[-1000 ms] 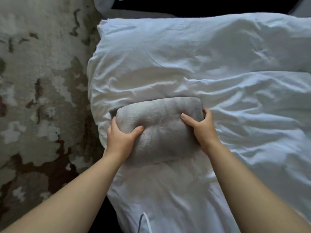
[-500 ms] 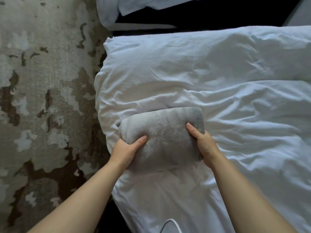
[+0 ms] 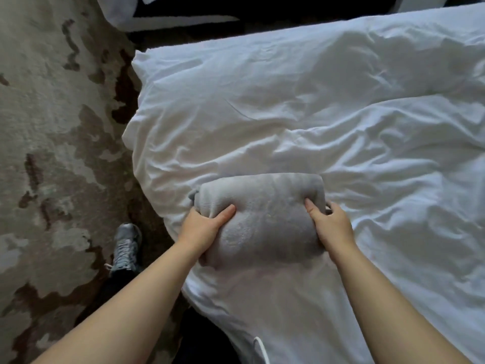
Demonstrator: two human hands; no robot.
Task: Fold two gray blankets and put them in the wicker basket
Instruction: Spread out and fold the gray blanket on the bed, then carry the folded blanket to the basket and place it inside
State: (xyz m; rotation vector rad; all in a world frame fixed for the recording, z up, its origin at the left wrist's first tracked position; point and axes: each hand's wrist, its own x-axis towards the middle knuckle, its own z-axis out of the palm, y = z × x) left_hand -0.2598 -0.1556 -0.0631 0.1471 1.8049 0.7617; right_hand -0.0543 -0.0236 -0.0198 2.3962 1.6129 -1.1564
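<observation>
A folded gray blanket (image 3: 265, 216), thick and fleecy, lies near the left edge of a bed covered with a rumpled white duvet (image 3: 328, 122). My left hand (image 3: 202, 227) grips the bundle's left end, thumb on top and fingers tucked underneath. My right hand (image 3: 332, 227) holds the right end the same way, thumb pressed on the top surface. No second blanket and no wicker basket are in view.
A mottled beige and brown carpet (image 3: 52, 143) covers the floor to the left of the bed. My gray sneaker (image 3: 127, 245) stands on it by the bed's corner. More white bedding (image 3: 118, 9) lies at the top, beyond a dark gap.
The view has tilted down and back, so the blanket sits lower in frame and my shoe has come into sight. Both hands keep the same grip on the blanket's ends.
</observation>
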